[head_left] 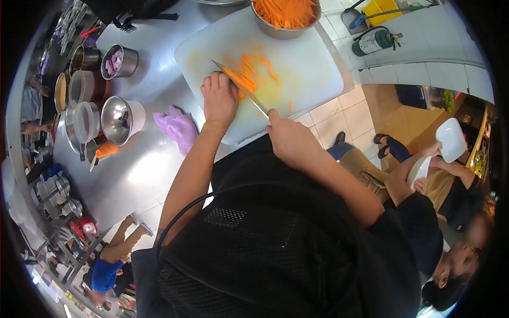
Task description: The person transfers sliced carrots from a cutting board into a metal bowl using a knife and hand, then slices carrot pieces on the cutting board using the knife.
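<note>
My right hand (pixel 295 139) is wrapped round the handle of a kitchen knife (pixel 255 100), whose blade lies slantwise over the white cutting board (pixel 201 47). My left hand (pixel 220 98) rests on the board with curled fingers, right beside the blade near its tip, holding carrot pieces against it; what lies under the fingers is mostly hidden. Cut carrot strips (pixel 249 68) are spread on the far side of the blade. At the board's far edge stands a metal bowl (pixel 289 33) heaped with shredded carrot (pixel 285 11).
A purple cloth (pixel 177 129) lies left of the board on the steel table (pixel 154 95). Farther left are a metal bowl (pixel 122 121), a pot with purple pieces (pixel 120 61) and an orange-handled peeler-like tool (pixel 106 150). People stand at right, one holding a white dish (pixel 451 140).
</note>
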Demonstrator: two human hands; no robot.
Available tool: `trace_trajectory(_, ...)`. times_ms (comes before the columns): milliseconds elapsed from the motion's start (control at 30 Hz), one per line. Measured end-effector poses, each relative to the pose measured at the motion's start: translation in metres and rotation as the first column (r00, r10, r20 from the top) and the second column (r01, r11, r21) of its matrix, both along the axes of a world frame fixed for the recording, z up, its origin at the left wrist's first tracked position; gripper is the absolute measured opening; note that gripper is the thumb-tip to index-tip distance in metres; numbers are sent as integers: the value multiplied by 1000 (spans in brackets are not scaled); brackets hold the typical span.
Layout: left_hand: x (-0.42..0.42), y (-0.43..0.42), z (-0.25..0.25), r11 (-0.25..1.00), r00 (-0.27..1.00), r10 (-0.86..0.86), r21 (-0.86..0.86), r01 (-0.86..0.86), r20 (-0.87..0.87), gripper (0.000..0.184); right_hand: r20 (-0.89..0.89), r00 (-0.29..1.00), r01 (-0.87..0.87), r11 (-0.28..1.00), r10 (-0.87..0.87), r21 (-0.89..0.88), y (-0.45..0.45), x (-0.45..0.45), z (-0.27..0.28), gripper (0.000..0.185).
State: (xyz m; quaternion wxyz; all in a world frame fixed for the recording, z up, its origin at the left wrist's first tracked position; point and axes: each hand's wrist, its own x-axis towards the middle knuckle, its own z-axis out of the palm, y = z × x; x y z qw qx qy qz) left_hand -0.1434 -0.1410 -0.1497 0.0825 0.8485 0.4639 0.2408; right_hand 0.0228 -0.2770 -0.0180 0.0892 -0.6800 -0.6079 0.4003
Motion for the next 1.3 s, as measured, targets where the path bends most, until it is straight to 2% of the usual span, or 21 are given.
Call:
trace_trajectory(67,1,0,2,999,1000,0,-43,0,-9,23,35,998,45,982,-52,182,3,-2,-54,21)
trace_trajectory(100,0,1,3,997,1000,-6,-79,4,-23,22,29,998,48,981,-55,186,17,-1,-55,21)
trace_trajectory(200,0,2,-2,999,1000,-4,-35,3,-29,21,32,999,-13,979,7,201,36,2,-16,20)
trace_trajectory(267,1,2,1,999,1000,-9,-36,9,9,20,33,999,-17,998,15,53,7,0,22,20)
trace_trajectory(300,0,0,1,999,999,-16,-40,18,42,20,39,999,-31,998,29,45,4,2,14,20)
trace_trajectory(367,1,1,4,998,1000,-1,-60,2,20,19,63,996,64,998,-65,12,-6,-1,-25,20)
trace_trajectory(467,0,3,3,998,1000,-7,-58,6,-19,19,16,994,102,986,-105,134,25,-10,-70,20)
trace_trajectory(533,3,2,2,999,1000,-16,-38,15,-20,19,-9,993,115,972,-115,205,35,-13,-75,23)
trace_trajectory(633,1,0,3,999,1000,6,-33,-6,-13,18,-46,991,130,967,-123,217,35,-11,-71,22)
trace_trajectory(733,-1,2,1,999,1000,17,-38,-17,10,16,-19,993,121,975,-120,188,-10,4,-56,24)
trace_trajectory(800,-4,1,-1,999,992,-31,-15,33,120,17,18,987,160,986,-161,44,-36,26,-44,30)
trace_trajectory(833,-5,0,2,1000,993,-13,-26,17,118,17,7,986,168,986,-168,6,-40,39,-41,33)
trace_trajectory(900,-8,1,12,997,972,-2,71,-15,234,18,-7,976,217,976,-217,37,-34,50,-42,33)
trace_trajectory(933,-10,0,19,998,974,-7,64,-8,228,18,83,981,173,985,-175,22,-25,50,-28,30)
trace_trajectory(1000,-16,-1,36,996,970,34,-92,-12,242,20,75,982,167,984,-171,55,-18,45,0,28)
trace_trajectory(1033,-20,0,46,995,971,29,-98,-6,237,20,71,985,150,984,-157,91,-16,41,10,25)
trace_trajectory(1100,-24,1,61,954,990,-79,-278,109,118,20,76,986,141,986,-148,90,-23,28,21,23)
trace_trajectory(1167,-23,3,59,949,993,-99,-295,115,69,20,-53,979,202,969,-196,145,-30,17,20,24)
trace_trajectory(1200,-23,2,58,944,991,-129,-305,128,15,20,-34,986,166,974,-163,155,-31,17,4,25)
trace_trajectory(1233,-21,1,57,942,993,-120,-312,120,16,20,-33,987,157,976,-154,148,-29,18,-9,25)
trace_trajectory(1300,-16,1,57,937,997,-81,-339,81,16,20,58,994,92,995,-90,-31,-21,19,-21,26)
